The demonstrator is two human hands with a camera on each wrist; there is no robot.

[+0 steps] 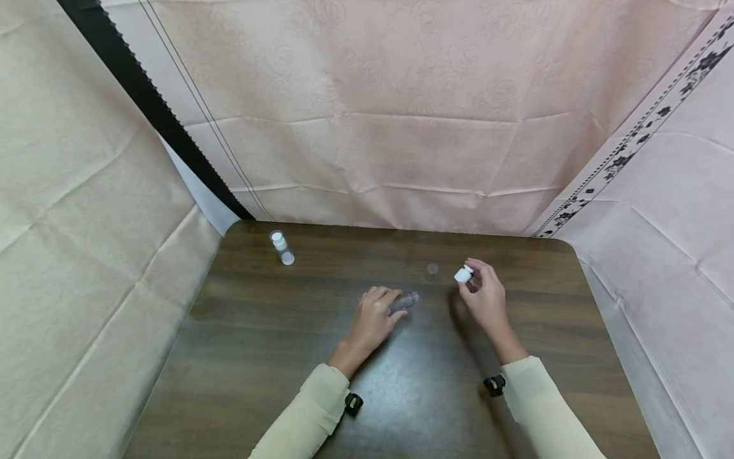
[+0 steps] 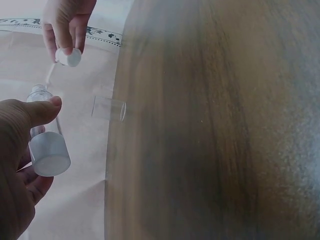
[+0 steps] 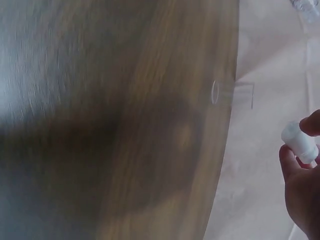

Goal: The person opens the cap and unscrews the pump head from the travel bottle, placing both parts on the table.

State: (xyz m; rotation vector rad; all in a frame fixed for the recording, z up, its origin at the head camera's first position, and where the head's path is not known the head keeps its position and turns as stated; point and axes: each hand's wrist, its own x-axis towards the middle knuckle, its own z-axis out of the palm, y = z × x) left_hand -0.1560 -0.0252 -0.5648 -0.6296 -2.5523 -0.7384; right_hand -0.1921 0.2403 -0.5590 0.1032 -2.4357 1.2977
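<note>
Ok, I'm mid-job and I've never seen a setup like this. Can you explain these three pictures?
There is no machine arm here: someone works with two bare hands. The wide picture is taken from the head, looking forward and down. The other two are wrist views, left and right, each looking at that hand's work.

The left hand holds a clear bottle with a bare neck. The right hand holds a small white cap in its fingers.

On the wooden table, a small clear cover sits between the hands, toward the far edge. A second bottle is near the far left corner.
</note>
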